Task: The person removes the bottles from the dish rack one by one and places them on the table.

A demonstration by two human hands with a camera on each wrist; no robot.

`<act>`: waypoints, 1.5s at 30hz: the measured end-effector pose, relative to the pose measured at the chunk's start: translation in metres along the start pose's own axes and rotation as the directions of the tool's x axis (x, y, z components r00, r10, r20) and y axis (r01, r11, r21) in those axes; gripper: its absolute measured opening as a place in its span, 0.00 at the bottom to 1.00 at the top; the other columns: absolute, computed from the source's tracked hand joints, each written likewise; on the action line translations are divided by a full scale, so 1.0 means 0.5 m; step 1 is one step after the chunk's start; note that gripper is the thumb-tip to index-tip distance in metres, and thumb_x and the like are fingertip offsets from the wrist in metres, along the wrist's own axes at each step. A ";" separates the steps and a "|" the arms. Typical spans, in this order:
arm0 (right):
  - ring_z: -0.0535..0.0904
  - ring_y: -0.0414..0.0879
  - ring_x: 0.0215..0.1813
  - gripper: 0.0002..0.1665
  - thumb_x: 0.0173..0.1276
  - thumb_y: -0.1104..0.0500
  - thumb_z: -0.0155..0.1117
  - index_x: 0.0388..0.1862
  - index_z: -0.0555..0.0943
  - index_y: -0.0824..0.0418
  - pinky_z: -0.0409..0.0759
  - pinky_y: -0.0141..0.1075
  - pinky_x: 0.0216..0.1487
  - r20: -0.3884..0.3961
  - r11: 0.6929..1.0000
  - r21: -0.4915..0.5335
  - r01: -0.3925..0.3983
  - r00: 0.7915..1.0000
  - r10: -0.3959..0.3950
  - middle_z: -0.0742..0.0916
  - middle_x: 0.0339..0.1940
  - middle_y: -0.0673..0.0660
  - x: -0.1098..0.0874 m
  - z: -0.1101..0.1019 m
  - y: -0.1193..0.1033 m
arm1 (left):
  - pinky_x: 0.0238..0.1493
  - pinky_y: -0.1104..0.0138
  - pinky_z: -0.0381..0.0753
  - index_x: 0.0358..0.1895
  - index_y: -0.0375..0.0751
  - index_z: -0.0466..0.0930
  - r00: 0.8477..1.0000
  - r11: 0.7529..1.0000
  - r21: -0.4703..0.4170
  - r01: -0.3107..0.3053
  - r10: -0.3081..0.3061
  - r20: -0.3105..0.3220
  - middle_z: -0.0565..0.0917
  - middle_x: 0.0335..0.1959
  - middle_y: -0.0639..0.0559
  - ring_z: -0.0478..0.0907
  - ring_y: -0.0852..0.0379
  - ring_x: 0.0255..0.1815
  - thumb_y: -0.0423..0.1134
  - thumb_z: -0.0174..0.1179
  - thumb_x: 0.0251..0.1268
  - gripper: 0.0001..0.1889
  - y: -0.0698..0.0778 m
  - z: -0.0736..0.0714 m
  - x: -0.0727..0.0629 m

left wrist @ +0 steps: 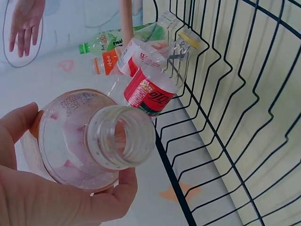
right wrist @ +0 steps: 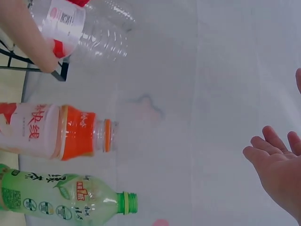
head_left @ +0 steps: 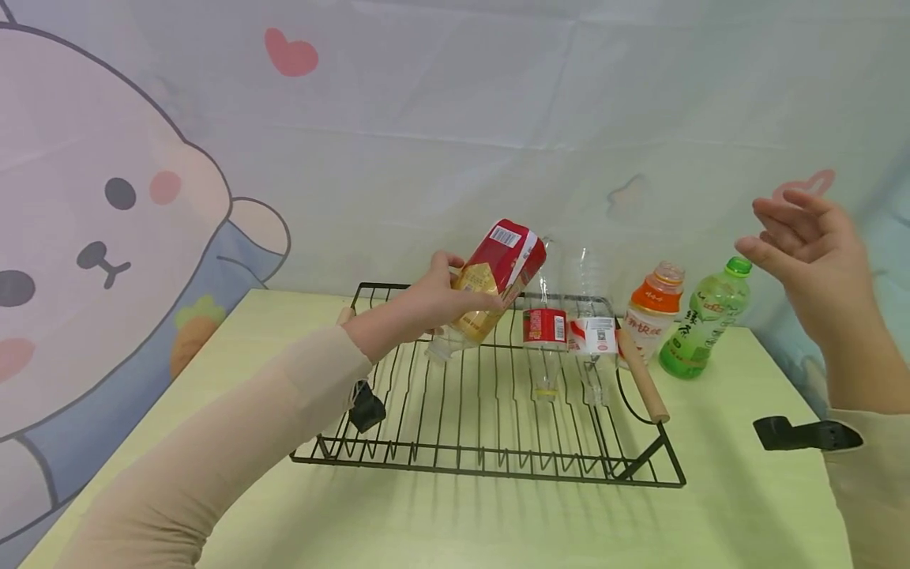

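My left hand (head_left: 449, 294) grips a clear plastic bottle with a red and gold label (head_left: 500, 265), tilted with its neck down to the left, over a black wire rack (head_left: 441, 468). The left wrist view looks into the capless mouth of this bottle (left wrist: 121, 136), thumb and fingers curled round its body. My right hand (head_left: 828, 273) is raised in the air with nothing in it, fingers loosely extended, above and to the right of a green bottle (head_left: 713, 316). In the right wrist view this hand (right wrist: 277, 165) hangs apart from the bottles.
Two clear bottles lie neck-down in the rack, one red-labelled (head_left: 545, 326), one white-labelled (head_left: 596, 336). The rack has wooden handles (head_left: 643, 378). An orange-and-white bottle (head_left: 650, 308) stands beside the green one on the pale table (head_left: 384, 521). Behind hangs a printed cloth (head_left: 441, 103).
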State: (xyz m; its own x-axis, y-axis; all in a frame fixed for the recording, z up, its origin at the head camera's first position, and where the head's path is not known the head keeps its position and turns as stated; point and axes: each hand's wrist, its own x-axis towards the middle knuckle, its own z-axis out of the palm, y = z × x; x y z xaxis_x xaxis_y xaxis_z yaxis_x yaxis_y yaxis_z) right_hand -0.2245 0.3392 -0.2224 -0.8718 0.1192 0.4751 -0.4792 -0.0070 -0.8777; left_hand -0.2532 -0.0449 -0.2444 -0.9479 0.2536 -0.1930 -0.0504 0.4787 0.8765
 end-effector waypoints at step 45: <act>0.65 0.36 0.71 0.44 0.54 0.66 0.75 0.68 0.67 0.53 0.65 0.21 0.63 0.654 0.831 -0.418 0.366 0.757 -0.004 0.74 0.66 0.48 -0.113 0.228 -0.037 | 0.48 0.64 0.78 0.60 0.49 0.65 0.926 0.970 0.160 -0.181 0.114 0.359 0.74 0.56 0.50 0.76 0.53 0.50 0.48 0.70 0.54 0.32 0.016 0.029 -0.067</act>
State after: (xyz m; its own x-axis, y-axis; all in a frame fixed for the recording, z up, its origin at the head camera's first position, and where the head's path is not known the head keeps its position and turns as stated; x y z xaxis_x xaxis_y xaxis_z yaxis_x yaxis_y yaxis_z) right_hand -0.1778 0.2196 -0.2261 -0.7240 -0.5587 0.4044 -0.6750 0.4532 -0.5822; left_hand -0.2173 -0.0376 -0.2374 -0.7709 0.5910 -0.2376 0.1729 0.5532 0.8149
